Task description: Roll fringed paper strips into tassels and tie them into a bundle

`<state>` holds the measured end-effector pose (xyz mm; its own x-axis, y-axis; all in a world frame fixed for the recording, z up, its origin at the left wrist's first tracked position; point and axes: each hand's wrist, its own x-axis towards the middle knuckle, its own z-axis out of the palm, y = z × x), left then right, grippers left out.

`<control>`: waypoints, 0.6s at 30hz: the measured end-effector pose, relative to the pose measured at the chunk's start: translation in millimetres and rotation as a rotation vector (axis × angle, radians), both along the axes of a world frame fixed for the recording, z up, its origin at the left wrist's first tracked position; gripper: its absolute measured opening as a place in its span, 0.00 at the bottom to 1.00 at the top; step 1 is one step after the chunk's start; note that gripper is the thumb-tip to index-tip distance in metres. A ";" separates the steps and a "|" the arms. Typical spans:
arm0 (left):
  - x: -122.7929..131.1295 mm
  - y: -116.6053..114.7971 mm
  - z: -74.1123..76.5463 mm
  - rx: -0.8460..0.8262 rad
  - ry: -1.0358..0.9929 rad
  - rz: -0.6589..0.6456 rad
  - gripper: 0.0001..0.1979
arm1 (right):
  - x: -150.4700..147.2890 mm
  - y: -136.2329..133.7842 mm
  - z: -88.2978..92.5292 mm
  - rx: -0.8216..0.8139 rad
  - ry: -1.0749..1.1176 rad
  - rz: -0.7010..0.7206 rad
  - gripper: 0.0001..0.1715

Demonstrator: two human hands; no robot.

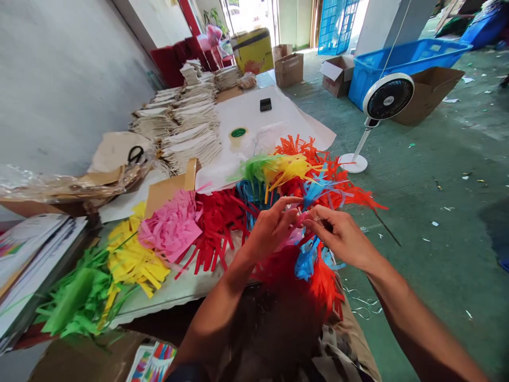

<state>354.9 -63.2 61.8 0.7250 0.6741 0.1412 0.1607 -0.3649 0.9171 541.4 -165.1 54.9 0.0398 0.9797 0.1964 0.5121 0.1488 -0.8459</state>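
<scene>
My left hand (pixel 272 228) and my right hand (pixel 340 233) meet over the table's front edge, both with fingers pinched on a pink paper tassel (pixel 293 237), most of it hidden behind the left hand. Around them lie fringed paper tassels: a light green one (pixel 256 167), a yellow one (pixel 292 168), orange ones (pixel 352 193) and a blue one (pixel 306 260) hanging toward my lap. To the left, loose fringed paper lies in piles: red (pixel 220 223), pink (pixel 173 228), yellow (pixel 137 257) and green (pixel 75 297).
On the white table (pixel 242 114) are a tape roll (pixel 238 132), a black phone-like object (pixel 265 104) and stacked pale bundles (pixel 191 127). Black-handled scissors (pixel 135 154) lie at the left. A white fan (pixel 388 98) stands on the floor at right, near a blue crate (pixel 405 53).
</scene>
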 end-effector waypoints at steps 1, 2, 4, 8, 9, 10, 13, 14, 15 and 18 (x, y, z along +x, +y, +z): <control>0.7 -0.1 -1.3 0.002 -0.001 -0.004 0.22 | -0.2 -0.2 0.2 -0.002 0.001 -0.002 0.22; 1.4 -0.6 -2.2 -0.001 -0.005 -0.006 0.20 | -0.3 -0.3 0.5 -0.006 0.004 -0.002 0.22; 2.7 -2.6 -3.0 -0.011 -0.015 0.000 0.16 | -0.6 -0.8 1.1 -0.017 0.018 0.002 0.23; 6.6 -9.5 -3.5 0.130 0.022 0.085 0.14 | -3.1 -1.9 1.4 -0.046 0.110 -0.013 0.20; 7.7 -11.2 -4.4 0.185 0.041 0.105 0.14 | -4.3 -2.1 1.3 -0.053 0.156 -0.030 0.19; 8.8 -12.7 -5.7 0.241 0.063 0.122 0.14 | -5.7 -2.0 1.0 -0.061 0.207 -0.048 0.18; 11.1 -15.1 -12.0 0.428 0.115 0.171 0.16 | -10.0 0.0 -2.0 -0.091 0.320 -0.085 0.19; 11.5 -15.4 -14.3 0.488 0.125 0.186 0.17 | -11.2 1.4 -3.8 -0.097 0.349 -0.084 0.18; 11.7 -15.5 -16.3 0.532 0.133 0.198 0.18 | -12.2 3.2 -5.9 -0.094 0.383 -0.079 0.18; 11.4 -16.3 -18.8 0.543 0.150 0.209 0.19 | -14.1 8.4 -12.5 -0.054 0.532 -0.073 0.17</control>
<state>366.3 -79.5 43.0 0.6232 0.6650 0.4115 0.3933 -0.7213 0.5701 527.4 -156.6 42.4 0.1886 0.9788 0.0801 0.0186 0.0780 -0.9968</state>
